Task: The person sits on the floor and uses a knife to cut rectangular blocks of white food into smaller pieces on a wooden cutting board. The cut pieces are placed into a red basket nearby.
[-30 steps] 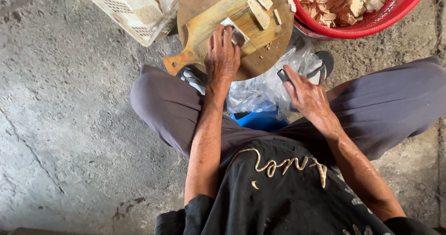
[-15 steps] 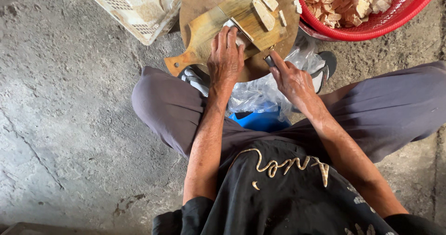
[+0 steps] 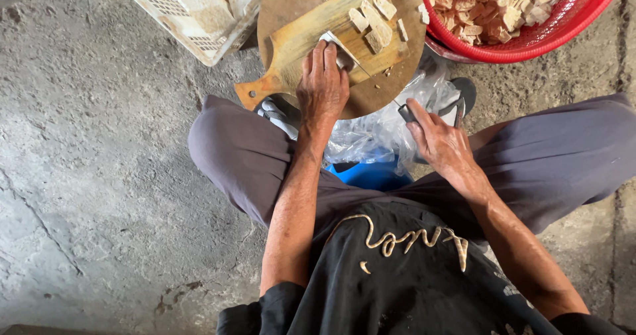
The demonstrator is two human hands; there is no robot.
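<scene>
Grey concrete floor point(image 3: 86, 176) surrounds a wooden cutting board point(image 3: 298, 43); left hand point(image 3: 322, 86) presses flat on it, fingers together, right hand point(image 3: 440, 143) just beside it, fingers clamped on a knife point(image 3: 368, 73).

Seated person: bare forearms, black top point(image 3: 411, 288) with pale looping stitched lettering point(image 3: 404, 239), loose grey-purple trousers point(image 3: 550, 163)

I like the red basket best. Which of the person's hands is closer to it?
Right. The right hand, holding a knife, sits just below the red basket. The left hand rests on the wooden cutting board, farther to the basket's left.
</scene>
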